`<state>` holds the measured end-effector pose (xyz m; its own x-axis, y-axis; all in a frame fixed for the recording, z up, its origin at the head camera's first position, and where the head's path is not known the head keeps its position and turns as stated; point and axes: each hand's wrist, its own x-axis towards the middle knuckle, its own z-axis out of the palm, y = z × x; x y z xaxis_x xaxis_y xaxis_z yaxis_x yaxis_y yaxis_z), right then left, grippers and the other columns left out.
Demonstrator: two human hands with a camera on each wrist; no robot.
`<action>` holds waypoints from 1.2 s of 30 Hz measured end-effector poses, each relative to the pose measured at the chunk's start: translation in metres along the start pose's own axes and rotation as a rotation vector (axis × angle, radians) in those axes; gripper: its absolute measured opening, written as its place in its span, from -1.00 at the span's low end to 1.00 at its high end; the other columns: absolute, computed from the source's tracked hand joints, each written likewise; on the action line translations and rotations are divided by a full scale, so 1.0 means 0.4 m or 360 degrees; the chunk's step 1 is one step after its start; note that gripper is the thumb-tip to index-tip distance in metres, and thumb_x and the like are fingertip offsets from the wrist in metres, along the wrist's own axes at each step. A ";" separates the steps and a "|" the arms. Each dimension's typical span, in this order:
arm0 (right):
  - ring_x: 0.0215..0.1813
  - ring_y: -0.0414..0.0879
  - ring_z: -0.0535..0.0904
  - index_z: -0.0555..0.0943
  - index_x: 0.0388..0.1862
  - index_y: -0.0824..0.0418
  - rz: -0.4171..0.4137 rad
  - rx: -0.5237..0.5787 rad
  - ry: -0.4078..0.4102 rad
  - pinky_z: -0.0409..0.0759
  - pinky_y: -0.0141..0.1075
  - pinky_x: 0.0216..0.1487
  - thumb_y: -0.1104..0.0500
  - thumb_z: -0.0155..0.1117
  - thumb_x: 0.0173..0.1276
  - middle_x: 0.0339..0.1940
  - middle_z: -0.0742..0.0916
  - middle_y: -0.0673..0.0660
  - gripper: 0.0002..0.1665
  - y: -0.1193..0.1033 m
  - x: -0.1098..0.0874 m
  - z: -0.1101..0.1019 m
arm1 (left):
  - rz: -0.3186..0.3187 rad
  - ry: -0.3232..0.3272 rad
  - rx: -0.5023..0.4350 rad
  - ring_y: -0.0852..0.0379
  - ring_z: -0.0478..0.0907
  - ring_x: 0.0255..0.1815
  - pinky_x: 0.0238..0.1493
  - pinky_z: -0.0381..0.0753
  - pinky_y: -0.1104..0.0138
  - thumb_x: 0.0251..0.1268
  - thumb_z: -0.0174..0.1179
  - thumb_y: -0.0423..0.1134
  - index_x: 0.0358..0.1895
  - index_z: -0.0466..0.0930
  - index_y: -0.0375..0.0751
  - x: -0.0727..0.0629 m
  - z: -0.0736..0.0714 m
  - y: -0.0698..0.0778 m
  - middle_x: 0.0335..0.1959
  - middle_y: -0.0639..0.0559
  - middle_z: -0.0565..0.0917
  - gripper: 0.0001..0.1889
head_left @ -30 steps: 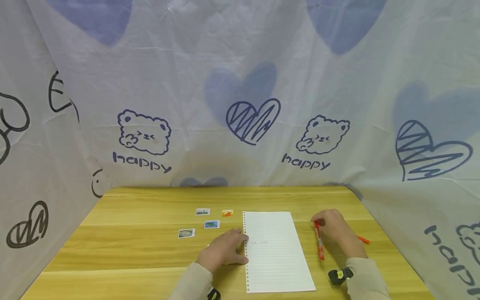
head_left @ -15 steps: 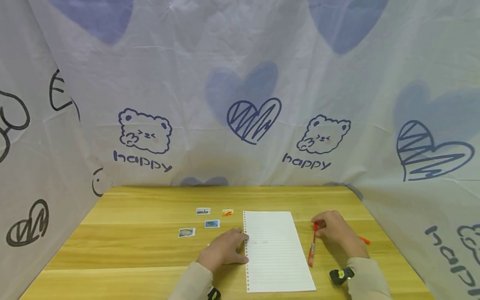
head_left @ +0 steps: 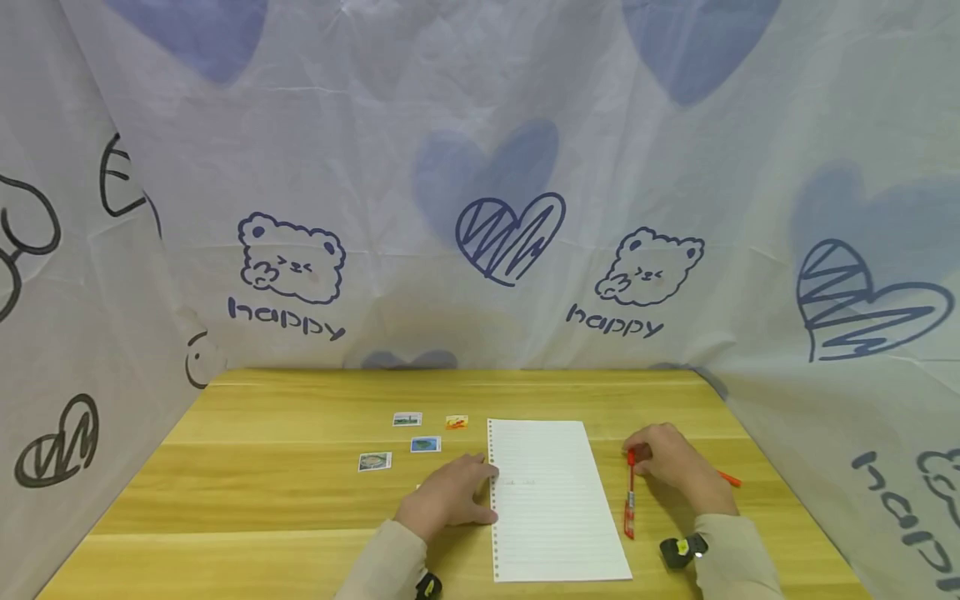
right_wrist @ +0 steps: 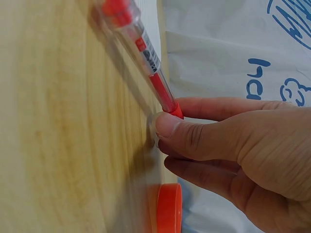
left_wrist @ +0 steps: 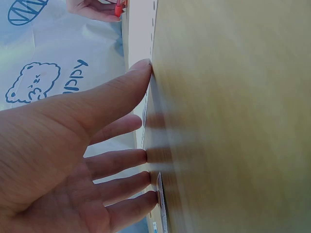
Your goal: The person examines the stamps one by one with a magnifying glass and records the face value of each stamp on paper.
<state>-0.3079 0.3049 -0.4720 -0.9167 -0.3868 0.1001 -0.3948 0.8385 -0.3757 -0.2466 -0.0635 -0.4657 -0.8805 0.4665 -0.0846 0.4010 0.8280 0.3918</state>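
Observation:
My right hand [head_left: 671, 467] pinches a red pen [head_left: 630, 500] by its far end, between thumb and fingers, beside the right edge of a lined paper sheet [head_left: 555, 508]. In the right wrist view the clear-barrelled pen [right_wrist: 153, 70] slants away from the thumb, close over the table. My left hand [head_left: 450, 496] rests its fingertips and thumb along the sheet's punched left edge, fingers fairly straight. In the left wrist view a stamp [left_wrist: 162, 204] lies at the little finger of the left hand [left_wrist: 92, 160]. Faint writing shows on the sheet's upper left.
Several small stamps [head_left: 375, 461] lie left of the sheet, among them a yellow-red one [head_left: 457, 422] and a blue one [head_left: 426, 444]. An orange object [head_left: 729, 479], partly hidden, lies behind the right wrist. A printed white cloth [head_left: 390, 208] surrounds the wooden table [head_left: 247, 483].
The pen's near end has swung left and towards me, then slightly back to the right, while the right hand keeps its pinch. The left hand and sheet stay in place.

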 end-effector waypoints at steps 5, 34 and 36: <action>-0.27 -0.09 0.71 0.76 -0.14 0.39 -0.0035 -0.0004 -0.0001 0.77 -0.22 -0.19 0.50 0.53 0.07 -0.31 0.81 0.14 -0.68 -0.003 0.000 -0.004 | -0.0003 -0.0010 -0.0014 -0.29 0.38 0.53 0.55 0.38 -0.09 0.14 0.52 -0.03 0.35 0.57 -0.15 -0.001 -0.005 0.002 0.51 -0.28 0.43 -0.31; -0.25 -0.05 0.71 0.82 -0.24 0.27 -0.0113 -0.0035 0.0031 0.75 -0.24 -0.19 0.54 0.45 0.08 -0.30 0.79 0.11 -0.70 0.001 -0.005 0.004 | -0.0030 -0.0016 -0.0034 -0.27 0.36 0.55 0.57 0.37 -0.07 0.15 0.52 -0.03 0.36 0.56 -0.14 0.000 0.000 0.002 0.52 -0.25 0.43 -0.31; -0.24 -0.04 0.72 0.81 -0.21 0.28 -0.0103 -0.0025 0.0014 0.76 -0.22 -0.18 0.54 0.44 0.10 -0.28 0.81 0.12 -0.70 0.001 -0.005 0.002 | -0.0025 -0.0011 -0.0033 -0.27 0.36 0.55 0.57 0.37 -0.07 0.15 0.52 -0.03 0.36 0.56 -0.15 0.000 0.001 0.001 0.52 -0.25 0.43 -0.31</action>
<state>-0.3062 0.3058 -0.4734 -0.8898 -0.4369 0.1321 -0.4540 0.8179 -0.3534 -0.2465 -0.0629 -0.4658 -0.8849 0.4556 -0.0972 0.3817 0.8288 0.4092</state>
